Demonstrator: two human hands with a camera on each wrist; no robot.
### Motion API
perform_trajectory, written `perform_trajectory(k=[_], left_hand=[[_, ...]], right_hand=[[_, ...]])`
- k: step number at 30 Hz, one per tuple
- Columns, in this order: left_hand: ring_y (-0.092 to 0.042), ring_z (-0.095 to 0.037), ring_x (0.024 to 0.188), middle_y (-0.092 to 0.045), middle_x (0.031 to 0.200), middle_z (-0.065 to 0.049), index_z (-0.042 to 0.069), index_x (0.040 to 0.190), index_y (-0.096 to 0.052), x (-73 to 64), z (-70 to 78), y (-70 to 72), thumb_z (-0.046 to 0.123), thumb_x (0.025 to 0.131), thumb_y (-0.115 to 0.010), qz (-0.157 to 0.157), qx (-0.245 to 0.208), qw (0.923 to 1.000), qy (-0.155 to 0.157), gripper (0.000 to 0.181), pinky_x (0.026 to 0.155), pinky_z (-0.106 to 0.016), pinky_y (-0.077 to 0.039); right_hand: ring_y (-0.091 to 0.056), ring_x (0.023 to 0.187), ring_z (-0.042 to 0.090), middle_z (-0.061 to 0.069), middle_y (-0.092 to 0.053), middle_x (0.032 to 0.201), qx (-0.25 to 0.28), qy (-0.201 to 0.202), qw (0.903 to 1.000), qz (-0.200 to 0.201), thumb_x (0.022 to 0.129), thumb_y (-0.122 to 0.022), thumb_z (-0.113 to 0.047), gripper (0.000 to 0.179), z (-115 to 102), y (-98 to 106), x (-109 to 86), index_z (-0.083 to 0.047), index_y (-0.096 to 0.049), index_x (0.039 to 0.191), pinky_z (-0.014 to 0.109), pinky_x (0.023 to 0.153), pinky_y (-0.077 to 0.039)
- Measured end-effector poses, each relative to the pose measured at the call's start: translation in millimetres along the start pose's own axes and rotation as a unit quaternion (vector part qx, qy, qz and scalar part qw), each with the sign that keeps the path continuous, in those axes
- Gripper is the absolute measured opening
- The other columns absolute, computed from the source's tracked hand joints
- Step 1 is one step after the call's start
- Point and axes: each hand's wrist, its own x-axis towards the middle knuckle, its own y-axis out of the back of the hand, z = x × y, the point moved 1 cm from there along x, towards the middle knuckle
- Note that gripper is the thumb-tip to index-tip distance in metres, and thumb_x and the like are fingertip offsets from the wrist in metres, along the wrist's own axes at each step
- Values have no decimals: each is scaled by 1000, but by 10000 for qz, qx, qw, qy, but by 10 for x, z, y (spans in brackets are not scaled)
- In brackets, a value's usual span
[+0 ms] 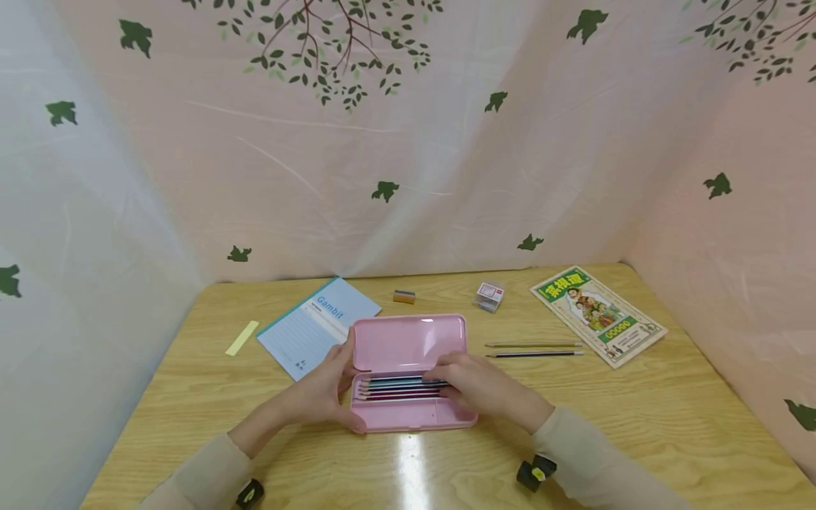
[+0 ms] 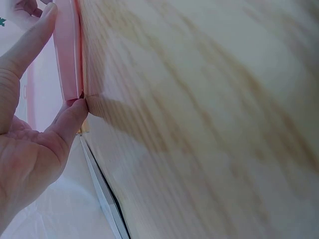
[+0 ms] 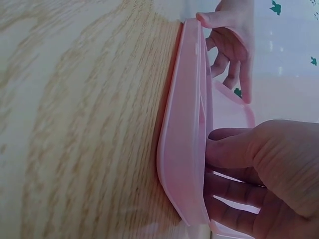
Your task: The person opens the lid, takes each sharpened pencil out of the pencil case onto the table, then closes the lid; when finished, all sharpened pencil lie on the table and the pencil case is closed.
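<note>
A pink pencil case (image 1: 408, 346) lies on the table with its lid raised. Several colored pencils (image 1: 398, 388) lie side by side in its rear part, points to the left. My left hand (image 1: 325, 393) grips the case's left end, thumb at the front corner and a fingertip low at the back, as the left wrist view shows. My right hand (image 1: 481, 386) reaches into the right part of the case, fingers bent over the pencils' right ends. In the right wrist view its fingertips are hidden behind the case wall (image 3: 182, 124), so a pinch on a pencil cannot be made out.
Two loose pencils (image 1: 534, 353) lie right of the case. Behind it are a small sharpener (image 1: 404, 297) and a boxed eraser (image 1: 489, 296). A blue notebook (image 1: 312, 326) and a yellow strip (image 1: 242, 338) lie left; an illustrated booklet (image 1: 599, 315) lies right.
</note>
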Motion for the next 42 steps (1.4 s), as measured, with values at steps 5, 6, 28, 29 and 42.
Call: perform_trajectory(k=[5, 6, 28, 29, 42], left_hand=[[-51, -28, 130, -25, 146, -19, 19, 160, 19, 1, -1, 1, 26, 65, -99, 7, 22, 10000, 11, 151, 114, -37, -36], [-51, -27, 130, -25, 146, -19, 19, 160, 19, 2, -2, 2, 26, 65, -99, 8, 24, 10000, 16, 151, 114, -37, -36], [-50, -27, 129, -25, 146, -18, 21, 160, 19, 2, 17, 14, 29, 64, -99, 28, 165, 9999, 42, 152, 116, -37, -34], [-50, -27, 128, -26, 145, -18, 21, 161, 18, 2, 18, 15, 29, 64, -99, 39, 213, 9998, 41, 152, 116, -38, -34], [-51, -28, 129, -26, 145, -18, 19, 160, 18, -3, 31, 15, 27, 64, -99, 15, 169, 9998, 74, 152, 115, -37, -35]], right_hand=[[-61, 100, 12, 2, -68, 111, 138, -22, 9999, -30, 95, -72, -9, 29, -2, 7, 16, -11, -73, 124, 33, 93, -56], [-61, 100, 12, 2, -68, 111, 159, -31, 9999, -33, 95, -72, -10, 29, -1, 7, 19, -10, -73, 124, 33, 93, -56], [-63, 100, 16, 5, -68, 112, -81, -4, 9999, 144, 97, -70, -12, 35, -39, -6, -31, -7, -68, 131, 35, 90, -58], [-63, 101, 17, 5, -68, 113, -110, 10, 9998, 145, 97, -69, -13, 35, -44, -2, -34, -7, -68, 132, 35, 90, -58], [-61, 103, 20, 8, -66, 114, -295, 246, 9992, 137, 96, -68, -10, 31, -52, -12, -27, -6, -70, 127, 38, 93, -56]])
